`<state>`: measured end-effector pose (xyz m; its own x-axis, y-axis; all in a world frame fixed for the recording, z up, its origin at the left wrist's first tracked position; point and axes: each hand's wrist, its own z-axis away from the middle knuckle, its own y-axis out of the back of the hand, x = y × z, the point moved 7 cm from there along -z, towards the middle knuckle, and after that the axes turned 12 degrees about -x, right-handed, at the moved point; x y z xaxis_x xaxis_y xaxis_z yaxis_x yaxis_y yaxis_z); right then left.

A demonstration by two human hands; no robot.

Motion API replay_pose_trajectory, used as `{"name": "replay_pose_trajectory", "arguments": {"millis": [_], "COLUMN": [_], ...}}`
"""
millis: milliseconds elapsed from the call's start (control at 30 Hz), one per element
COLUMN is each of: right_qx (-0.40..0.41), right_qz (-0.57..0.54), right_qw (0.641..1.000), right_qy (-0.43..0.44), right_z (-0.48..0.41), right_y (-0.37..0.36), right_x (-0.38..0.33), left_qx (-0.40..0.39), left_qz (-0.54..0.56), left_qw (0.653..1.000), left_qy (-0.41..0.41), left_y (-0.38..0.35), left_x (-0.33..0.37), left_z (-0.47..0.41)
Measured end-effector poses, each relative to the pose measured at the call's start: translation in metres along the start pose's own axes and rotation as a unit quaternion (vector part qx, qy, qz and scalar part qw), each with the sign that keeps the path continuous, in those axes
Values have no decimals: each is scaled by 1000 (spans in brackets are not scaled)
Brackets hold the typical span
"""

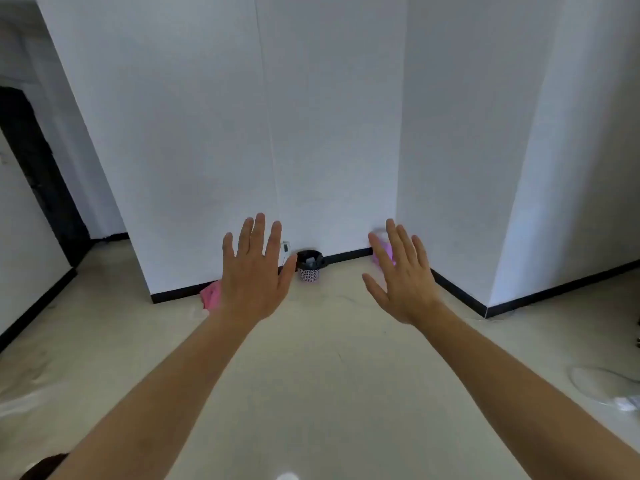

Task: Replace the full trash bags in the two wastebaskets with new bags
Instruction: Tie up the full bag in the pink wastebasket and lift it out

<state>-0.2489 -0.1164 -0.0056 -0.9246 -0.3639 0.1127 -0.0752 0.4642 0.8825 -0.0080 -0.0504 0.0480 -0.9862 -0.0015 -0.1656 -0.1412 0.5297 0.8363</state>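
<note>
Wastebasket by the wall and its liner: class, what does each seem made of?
Wastebasket: probably plastic, judging by its pinkish-white perforated lattice sides. Liner: thin black plastic film, apparently, folded loosely over the rim with a slight sheen. Both are small and far off, so this is tentative.

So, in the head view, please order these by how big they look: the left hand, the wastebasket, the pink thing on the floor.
1. left hand, near the camera so it looks biggest
2. pink thing, partly hidden by that hand, so unsure
3. wastebasket, far away

Two spread empty hands (254, 271) — wastebasket (309, 266) beyond
</note>
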Motion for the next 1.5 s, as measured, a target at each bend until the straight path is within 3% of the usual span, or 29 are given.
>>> {"name": "replay_pose_trajectory", "arguments": {"millis": [133, 300, 500, 767, 900, 1200, 1367, 1500], "right_qx": [-70, -74, -113, -163, -163, -232, -285, -340], "right_qz": [24, 16, 1, -26, -57, -58, -38, -32], "right_qw": [997, 997, 993, 984, 983, 971, 958, 940], "right_qy": [25, 0, -33, -60, -57, 11, 3, -22], "right_z": [-80, -172, -258, -435, -551, -746, -873, -950], "right_y": [-66, -107, -204, -352, -399, -573, -688, -742], "right_x": [-7, 24, 90, 190, 222, 197, 186, 192], "left_qx": [-45, -81, -150, -227, -205, -264, -293, -335], "left_qz": [19, 31, 27, 15, 14, 28, 54, 73], "left_qw": [999, 996, 988, 973, 978, 962, 949, 936], "left_qy": [16, -1, -21, 29, 46, 70, 104, 81], "left_y": [-70, -136, -260, -410, -453, -637, -766, -830], "left_x": [-30, -39, -26, -25, -50, -134, -190, -215], "left_z": [-60, -160, -267, -456, -555, -687, -794, -875]}}
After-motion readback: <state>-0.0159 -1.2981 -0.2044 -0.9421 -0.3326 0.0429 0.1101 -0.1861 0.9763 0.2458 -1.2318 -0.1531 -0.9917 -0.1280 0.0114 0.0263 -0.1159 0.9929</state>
